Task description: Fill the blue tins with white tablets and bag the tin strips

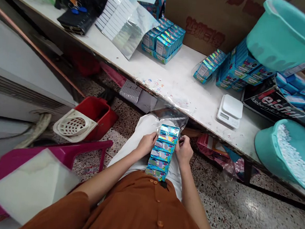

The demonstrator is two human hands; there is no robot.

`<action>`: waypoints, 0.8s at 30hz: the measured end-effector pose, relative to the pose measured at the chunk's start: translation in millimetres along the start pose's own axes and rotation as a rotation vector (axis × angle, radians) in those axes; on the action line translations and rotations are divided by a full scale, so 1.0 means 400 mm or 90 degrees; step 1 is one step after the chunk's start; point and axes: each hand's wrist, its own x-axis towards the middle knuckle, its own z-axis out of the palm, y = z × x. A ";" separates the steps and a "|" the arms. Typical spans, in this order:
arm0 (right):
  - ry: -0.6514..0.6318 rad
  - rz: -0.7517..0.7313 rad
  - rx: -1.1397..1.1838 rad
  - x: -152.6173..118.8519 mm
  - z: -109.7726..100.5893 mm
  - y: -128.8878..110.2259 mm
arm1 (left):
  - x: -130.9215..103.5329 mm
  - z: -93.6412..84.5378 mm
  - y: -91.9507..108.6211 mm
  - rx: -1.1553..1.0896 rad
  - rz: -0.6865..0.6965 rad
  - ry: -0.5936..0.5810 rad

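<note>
A row of several small blue packets (162,154) lies along my lap, its far end at the mouth of a clear plastic bag (180,120). My left hand (147,143) is closed on the left edge of the bag beside the far packets. On the right side, my right hand (184,150) has its fingers curled at the bag's edge, next to the packets. The bag's far part rests against the edge of the white table (203,113). How far the packets sit inside the bag is hard to tell.
On the table stand blue boxes of packets (163,40), a white scale (230,110), a teal basin (287,37) and a basin of white pieces (264,149). A red bucket (106,116) and pink stool (11,166) are at the left.
</note>
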 end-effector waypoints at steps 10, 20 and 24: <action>0.035 -0.276 -0.058 0.106 -0.023 -0.051 | 0.000 -0.025 0.002 0.188 -0.024 -0.005; 0.036 -0.374 -0.165 0.076 -0.036 -0.064 | 0.016 -0.040 -0.043 0.195 0.163 0.210; 0.008 -0.454 -0.172 0.036 -0.046 -0.060 | -0.034 -0.044 -0.068 0.241 0.208 0.240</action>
